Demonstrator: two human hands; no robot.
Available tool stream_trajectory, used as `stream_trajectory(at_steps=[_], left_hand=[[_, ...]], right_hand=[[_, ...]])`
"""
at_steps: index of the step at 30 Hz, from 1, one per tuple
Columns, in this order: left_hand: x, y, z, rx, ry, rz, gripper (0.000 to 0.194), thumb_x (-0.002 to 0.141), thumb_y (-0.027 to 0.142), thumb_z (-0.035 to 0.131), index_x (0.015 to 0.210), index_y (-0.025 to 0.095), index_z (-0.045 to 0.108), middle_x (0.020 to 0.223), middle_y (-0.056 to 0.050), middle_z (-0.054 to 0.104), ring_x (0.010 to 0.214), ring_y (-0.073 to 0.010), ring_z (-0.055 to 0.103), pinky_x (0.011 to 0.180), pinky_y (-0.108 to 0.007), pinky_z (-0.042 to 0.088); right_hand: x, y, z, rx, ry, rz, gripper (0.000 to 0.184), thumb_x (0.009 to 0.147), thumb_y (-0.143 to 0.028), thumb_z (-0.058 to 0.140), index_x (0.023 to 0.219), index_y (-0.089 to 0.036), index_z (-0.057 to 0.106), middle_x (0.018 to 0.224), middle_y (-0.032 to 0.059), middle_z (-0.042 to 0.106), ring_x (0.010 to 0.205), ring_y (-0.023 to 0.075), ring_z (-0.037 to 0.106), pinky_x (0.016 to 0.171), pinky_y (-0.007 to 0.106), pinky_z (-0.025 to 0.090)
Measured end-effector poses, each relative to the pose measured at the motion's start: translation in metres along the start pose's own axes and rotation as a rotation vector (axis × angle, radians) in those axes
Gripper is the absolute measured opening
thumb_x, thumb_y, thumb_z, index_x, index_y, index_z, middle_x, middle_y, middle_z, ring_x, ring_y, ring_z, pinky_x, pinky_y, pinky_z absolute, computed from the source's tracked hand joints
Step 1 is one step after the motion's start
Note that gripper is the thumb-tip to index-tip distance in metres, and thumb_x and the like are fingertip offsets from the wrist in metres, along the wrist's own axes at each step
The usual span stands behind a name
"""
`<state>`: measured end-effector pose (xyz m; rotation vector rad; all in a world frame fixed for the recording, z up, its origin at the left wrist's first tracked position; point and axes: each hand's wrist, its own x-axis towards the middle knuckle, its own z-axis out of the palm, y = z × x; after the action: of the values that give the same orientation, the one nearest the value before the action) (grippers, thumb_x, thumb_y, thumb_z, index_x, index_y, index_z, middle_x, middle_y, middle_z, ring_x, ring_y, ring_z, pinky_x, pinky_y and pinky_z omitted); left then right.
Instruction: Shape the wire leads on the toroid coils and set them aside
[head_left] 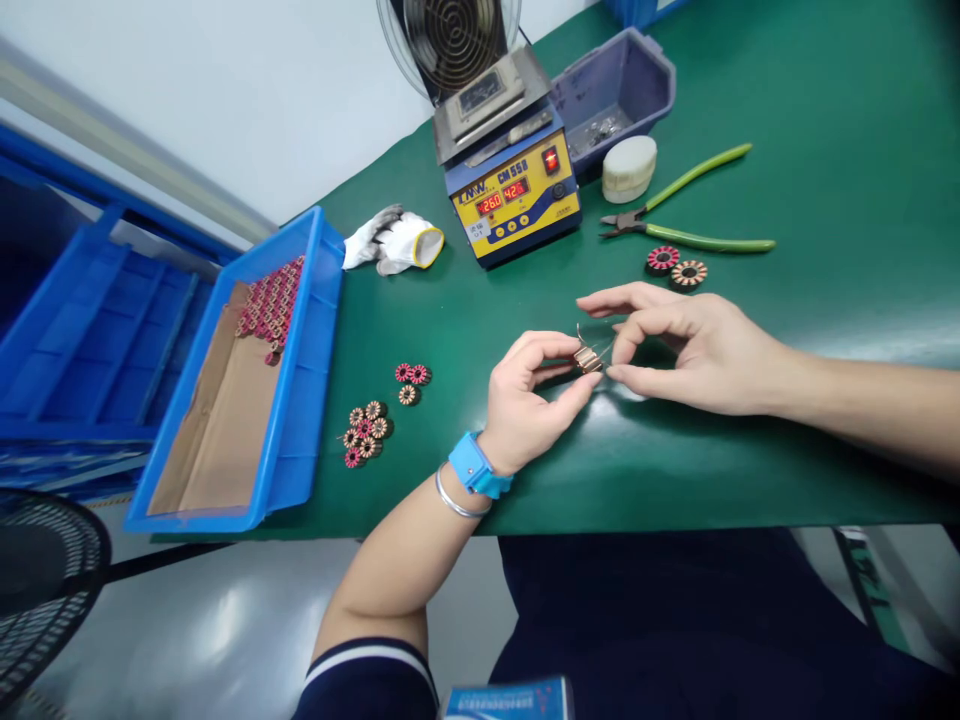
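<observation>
My left hand [529, 400] pinches a small copper-wound coil [588, 359] between thumb and fingers just above the green table [825, 120]. My right hand [686, 345] meets it from the right, its thumb and forefinger pinching the thin wire ends that stick up from the coil. A blue wrist strap and a metal bangle sit on my left wrist. Several loose coils [366, 433] lie on the table to the left of my hands, and three more [411, 379] lie a little farther back.
A blue tray [300, 400] at the left holds cardboard and several coils. A yellow and blue solder pot [514, 185] stands at the back, with a white glove [394, 240], a purple bin [622, 90], green-handled cutters [686, 225] and two coils [675, 266] around it.
</observation>
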<state>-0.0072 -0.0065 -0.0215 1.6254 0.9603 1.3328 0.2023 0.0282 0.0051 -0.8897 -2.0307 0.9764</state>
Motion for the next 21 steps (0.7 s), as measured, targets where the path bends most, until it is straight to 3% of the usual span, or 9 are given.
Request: stream_trajectory(at_steps=[6, 11, 15, 21], left_hand=[[0.001, -0.002, 0.001, 0.047, 0.053, 0.049, 0.024, 0.080, 0.020, 0.083, 0.099, 0.014, 0.070, 0.100, -0.005, 0.065, 0.089, -0.0126, 0.070, 0.081, -0.025, 0.066], [0.001, 0.000, 0.001, 0.006, 0.015, 0.074, 0.025, 0.080, 0.023, 0.083, 0.099, 0.014, 0.070, 0.100, -0.005, 0.066, 0.090, -0.0123, 0.070, 0.082, -0.025, 0.066], [0.001, 0.001, 0.002, -0.028, 0.008, 0.080, 0.025, 0.080, 0.020, 0.083, 0.100, 0.014, 0.070, 0.102, -0.005, 0.065, 0.091, -0.0121, 0.070, 0.083, -0.025, 0.066], [0.001, 0.000, 0.002, -0.055, -0.007, 0.083, 0.025, 0.079, 0.018, 0.082, 0.101, 0.014, 0.070, 0.103, -0.005, 0.065, 0.089, -0.0112, 0.070, 0.083, -0.023, 0.066]], right_hand=[[-0.008, -0.009, 0.002, 0.023, 0.014, -0.145, 0.010, 0.083, -0.017, 0.071, 0.080, -0.023, 0.064, 0.149, 0.0081, 0.056, 0.135, 0.0334, 0.057, 0.110, 0.056, 0.050], [-0.003, 0.002, -0.001, -0.049, 0.069, -0.050, 0.019, 0.088, -0.037, 0.074, 0.102, -0.025, 0.070, 0.144, 0.0084, 0.059, 0.133, 0.0351, 0.057, 0.112, 0.058, 0.047], [0.001, 0.008, -0.002, -0.055, -0.009, -0.030, 0.019, 0.093, -0.041, 0.068, 0.084, -0.024, 0.070, 0.129, 0.0072, 0.066, 0.120, 0.0317, 0.065, 0.104, 0.052, 0.052], [0.001, 0.005, -0.001, -0.054, -0.003, -0.034, 0.019, 0.094, -0.038, 0.066, 0.083, -0.022, 0.066, 0.118, 0.0092, 0.066, 0.113, 0.0303, 0.065, 0.096, 0.049, 0.052]])
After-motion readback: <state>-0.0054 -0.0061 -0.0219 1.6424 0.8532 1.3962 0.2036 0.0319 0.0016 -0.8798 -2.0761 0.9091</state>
